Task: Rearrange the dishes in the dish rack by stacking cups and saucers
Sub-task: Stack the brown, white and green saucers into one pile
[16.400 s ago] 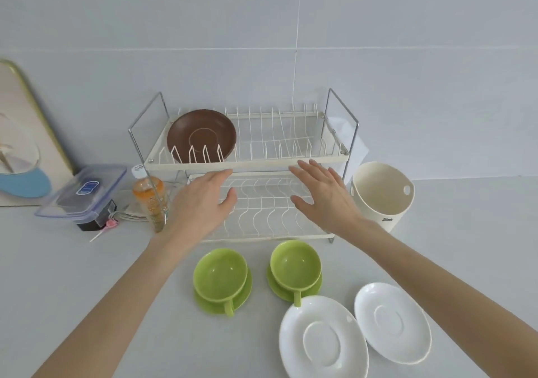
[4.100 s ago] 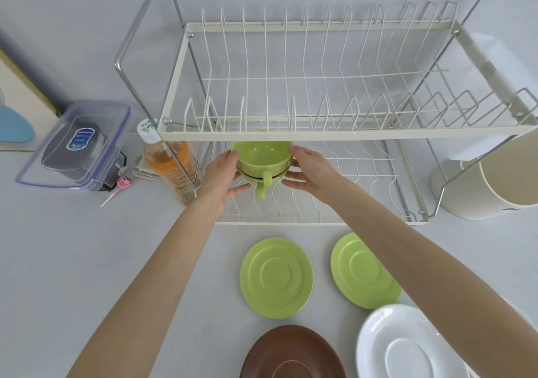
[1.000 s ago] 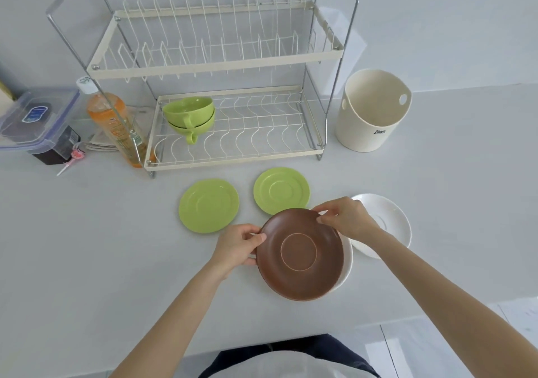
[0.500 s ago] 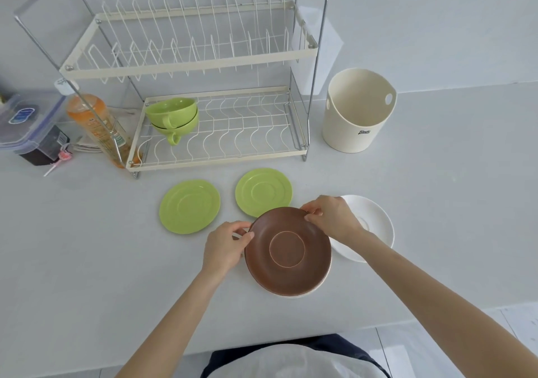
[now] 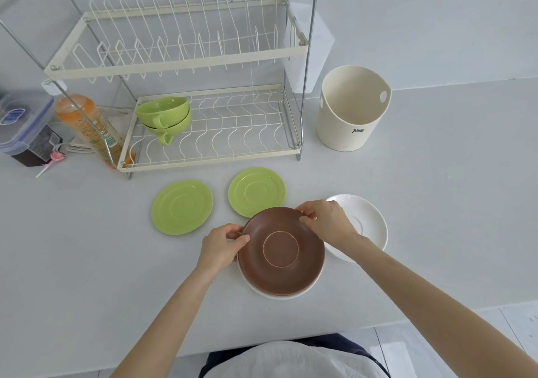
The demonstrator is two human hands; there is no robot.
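A: My left hand [image 5: 221, 245] and right hand [image 5: 324, 221] pinch the brown plate's [image 5: 281, 251] rim from either side; it sits on a white saucer [image 5: 279, 293].

B: Any writing?

A: Dark script on the cream tub [image 5: 353, 108], too small to read.

B: Surroundings?

A: Pale grey worktop [image 5: 436, 202] and wall. Two green saucers [image 5: 182, 207] lie flat before the rack [image 5: 186, 60]; the stacked green cups [image 5: 164, 115] sit on its lower tier. Half a second ago the plate looked the same.

Brown saucer [image 5: 281, 251] hides most of white saucer [image 5: 279, 295].
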